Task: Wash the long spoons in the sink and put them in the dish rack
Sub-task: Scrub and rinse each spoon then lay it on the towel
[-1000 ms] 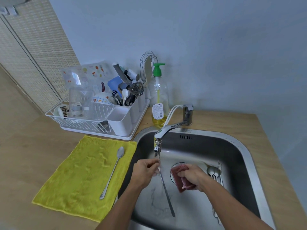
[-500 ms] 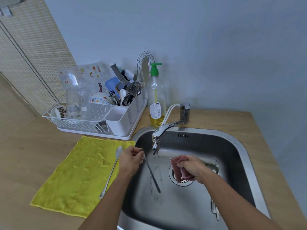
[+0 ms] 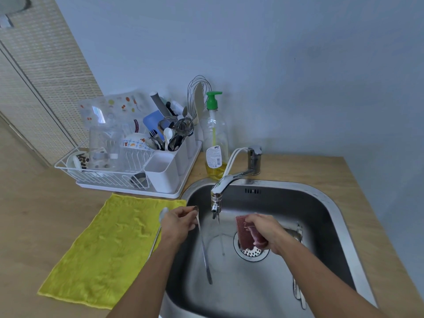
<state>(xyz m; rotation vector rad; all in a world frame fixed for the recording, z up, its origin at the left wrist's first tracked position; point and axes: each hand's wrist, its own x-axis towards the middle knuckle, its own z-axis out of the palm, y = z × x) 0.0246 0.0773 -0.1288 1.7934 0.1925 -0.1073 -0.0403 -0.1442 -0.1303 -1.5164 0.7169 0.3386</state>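
My left hand (image 3: 177, 222) grips a long steel spoon (image 3: 205, 253) by its bowl end, handle hanging down over the left part of the sink (image 3: 321, 203). My right hand (image 3: 263, 228) is closed on a dark red sponge (image 3: 244, 235) above the drain, right of the thin water stream. A second long spoon (image 3: 158, 232) lies on the yellow cloth (image 3: 98, 244), partly behind my left hand. More long spoons (image 3: 298, 292) lie against the sink's right wall. The white dish rack (image 3: 128, 171) stands behind the cloth.
A tap (image 3: 226, 183) reaches over the sink and runs a thin stream. A soap bottle (image 3: 214, 143) with a green pump stands between rack and tap. The rack's cutlery cups (image 3: 163, 171) hold several utensils; the nearest cup looks empty. Wooden counter surrounds the sink.
My left hand has carried the spoon from under the tap to the sink's left edge, near the cloth. My right hand with the sponge has hardly moved.
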